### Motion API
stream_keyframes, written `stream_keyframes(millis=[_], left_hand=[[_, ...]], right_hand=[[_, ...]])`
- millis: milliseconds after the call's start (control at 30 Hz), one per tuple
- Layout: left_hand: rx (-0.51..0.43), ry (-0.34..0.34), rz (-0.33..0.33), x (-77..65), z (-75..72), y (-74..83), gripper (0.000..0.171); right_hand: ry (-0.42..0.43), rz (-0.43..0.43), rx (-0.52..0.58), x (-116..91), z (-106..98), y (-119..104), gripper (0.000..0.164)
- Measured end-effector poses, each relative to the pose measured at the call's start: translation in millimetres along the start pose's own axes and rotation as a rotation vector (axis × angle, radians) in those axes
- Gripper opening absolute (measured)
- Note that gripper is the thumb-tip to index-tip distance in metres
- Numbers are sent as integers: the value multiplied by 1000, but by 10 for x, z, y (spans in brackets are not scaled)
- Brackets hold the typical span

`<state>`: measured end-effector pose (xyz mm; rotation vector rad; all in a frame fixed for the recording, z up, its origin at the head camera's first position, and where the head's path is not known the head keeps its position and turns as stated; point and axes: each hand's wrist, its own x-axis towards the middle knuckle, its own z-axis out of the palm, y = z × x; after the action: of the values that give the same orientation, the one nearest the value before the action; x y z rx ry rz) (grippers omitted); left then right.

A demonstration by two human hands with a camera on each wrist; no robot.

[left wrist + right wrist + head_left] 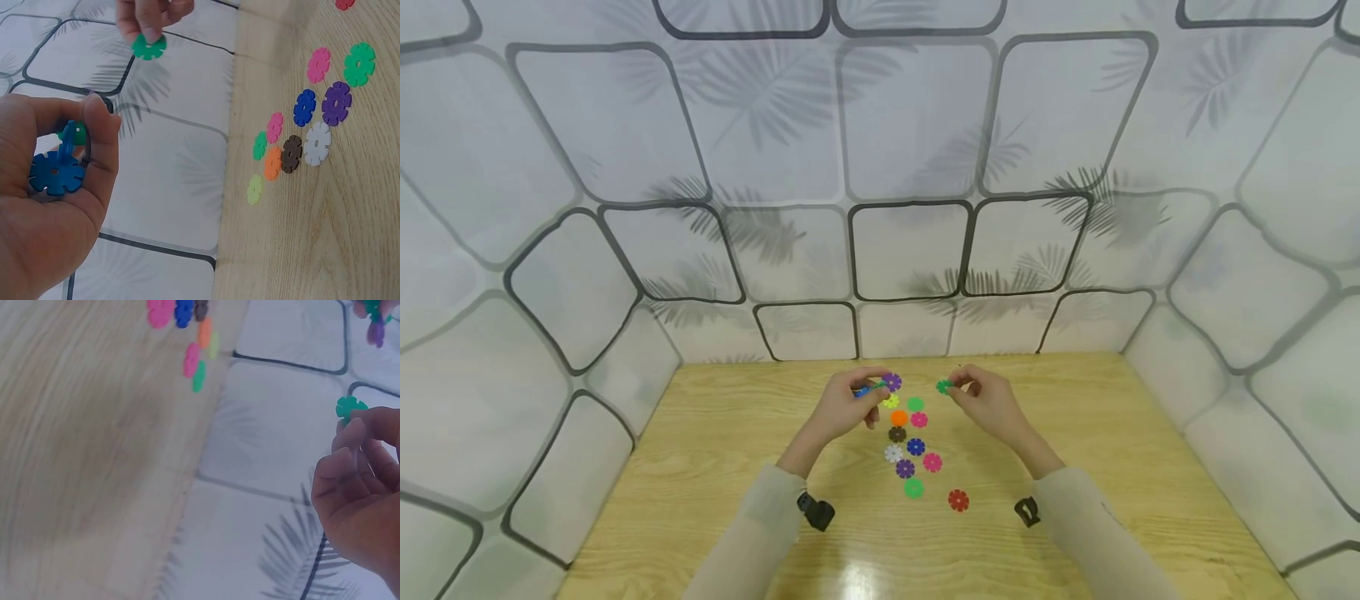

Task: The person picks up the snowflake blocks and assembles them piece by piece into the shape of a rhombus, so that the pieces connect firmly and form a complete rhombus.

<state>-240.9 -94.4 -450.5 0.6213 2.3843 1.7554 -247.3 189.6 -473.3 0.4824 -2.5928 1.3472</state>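
My left hand (847, 406) grips a small cluster of joined notched plastic discs. Blue discs (56, 173) and a green disc (76, 134) show inside its curled fingers in the left wrist view, and a purple disc (892, 382) sticks out at the fingertips in the head view. Across from it, my right hand (988, 402) pinches a single green notched disc (351, 407) between thumb and forefinger. Both hands are raised above the far part of the table, a short gap between them. The fingers partly hide the left hand's cluster.
Loose discs lie on the wooden table (700, 500) between the arms, among them an orange disc (899, 418), a white disc (892, 453), a brown disc (897, 434) and, nearer, a red disc (958, 500). A patterned cloth wall (910, 250) encloses the back and sides.
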Motion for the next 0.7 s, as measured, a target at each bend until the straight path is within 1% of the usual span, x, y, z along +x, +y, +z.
stream_keyframes(millis=[233, 367, 700], left_hand=[[-9, 14, -22, 3, 5, 22, 35], [-14, 14, -23, 4, 6, 33, 36], [-45, 7, -26, 19, -2, 39, 36]], right_hand=[[3, -83, 22, 25, 2, -242, 4], [6, -124, 37, 40, 4, -353, 5], [-24, -128, 77, 88, 40, -467, 5]])
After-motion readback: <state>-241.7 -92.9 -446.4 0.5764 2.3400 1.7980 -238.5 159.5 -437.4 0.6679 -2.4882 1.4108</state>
